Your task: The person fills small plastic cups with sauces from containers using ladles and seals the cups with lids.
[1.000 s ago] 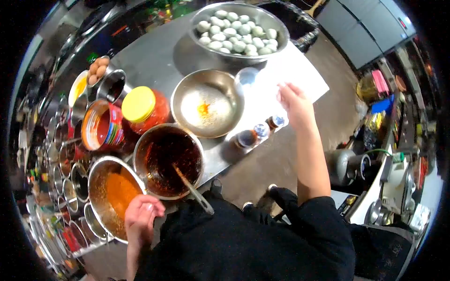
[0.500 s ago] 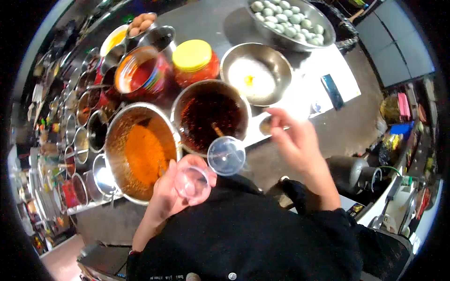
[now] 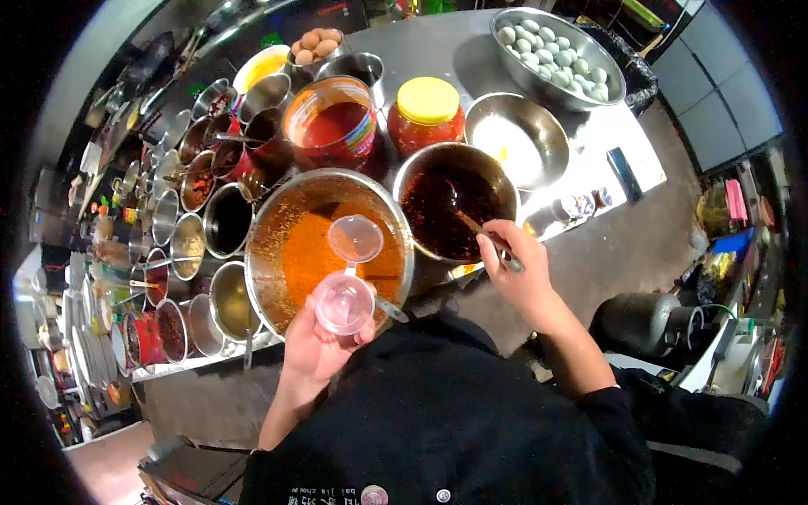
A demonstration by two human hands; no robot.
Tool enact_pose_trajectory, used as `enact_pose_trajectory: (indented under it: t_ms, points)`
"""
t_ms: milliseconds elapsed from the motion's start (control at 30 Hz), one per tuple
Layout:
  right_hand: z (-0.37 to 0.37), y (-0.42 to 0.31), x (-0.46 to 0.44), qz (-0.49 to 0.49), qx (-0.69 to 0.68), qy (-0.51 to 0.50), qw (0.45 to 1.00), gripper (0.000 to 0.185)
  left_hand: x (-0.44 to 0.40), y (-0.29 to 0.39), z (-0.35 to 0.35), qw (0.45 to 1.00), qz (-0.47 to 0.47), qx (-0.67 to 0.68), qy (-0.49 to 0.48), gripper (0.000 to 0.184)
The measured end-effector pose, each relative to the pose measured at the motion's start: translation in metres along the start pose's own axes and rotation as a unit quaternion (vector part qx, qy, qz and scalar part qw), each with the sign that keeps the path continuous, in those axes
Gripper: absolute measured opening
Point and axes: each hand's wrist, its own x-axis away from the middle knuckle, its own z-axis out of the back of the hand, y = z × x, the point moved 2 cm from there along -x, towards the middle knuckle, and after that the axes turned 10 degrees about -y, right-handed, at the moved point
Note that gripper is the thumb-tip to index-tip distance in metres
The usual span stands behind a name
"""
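Observation:
My left hand (image 3: 313, 347) holds a small clear plastic cup (image 3: 344, 304), its hinged lid (image 3: 355, 239) open, in front of a large steel bowl (image 3: 404, 252) of orange powder. No contents can be made out in the cup. My right hand (image 3: 523, 263) is closed round the handle of a spoon (image 3: 503, 249). The spoon's lower end is hidden in the dark red chili oil (image 3: 433, 206) of a steel pot. Another spoon handle (image 3: 391, 310) sticks out over the near rim of the powder bowl, beside the cup.
Behind the pots stand a yellow-lidded jar (image 3: 427, 118), a tub of red sauce (image 3: 332, 124) and a steel basin (image 3: 551, 139). A bowl of pale eggs (image 3: 560, 63) is farther back. Small jars (image 3: 576, 206) and a dark phone-like object (image 3: 624, 174) lie right; many condiment pots (image 3: 229, 220) fill the left.
My right hand has come down onto the spoon in the chili oil and closed round its handle. The open cup in my left hand now appears over the powder bowl's near side.

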Motion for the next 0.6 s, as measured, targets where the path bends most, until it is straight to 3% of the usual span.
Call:
enact_pose_trajectory:
  t_ms: [67, 167, 267, 533, 600]
  points:
    - [-0.008, -0.007, -0.005, -0.007, 0.026, -0.021, 0.999, 0.016, 0.011, 0.008, 0.003, 0.999, -0.011, -0.029, 0.023, 0.055]
    - [-0.018, -0.024, -0.004, 0.101, 0.092, -0.093, 0.986, 0.017, 0.029, 0.014, 0.025, 1.000, -0.020, -0.003, 0.010, 0.063]
    - [-0.019, -0.036, 0.000, 0.127, 0.118, -0.148, 0.974, 0.020, 0.032, 0.020, 0.029, 0.999, -0.025, -0.036, -0.013, 0.065]
    - [0.004, -0.049, 0.020, 0.103, 0.051, -0.188, 0.976, 0.018, 0.035, 0.025, 0.037, 0.999, -0.044, -0.027, 0.005, 0.066]
    - [0.015, -0.049, 0.024, 0.024, -0.008, -0.153, 0.988, 0.018, 0.028, 0.024, 0.026, 0.998, -0.040, -0.042, -0.002, 0.065]
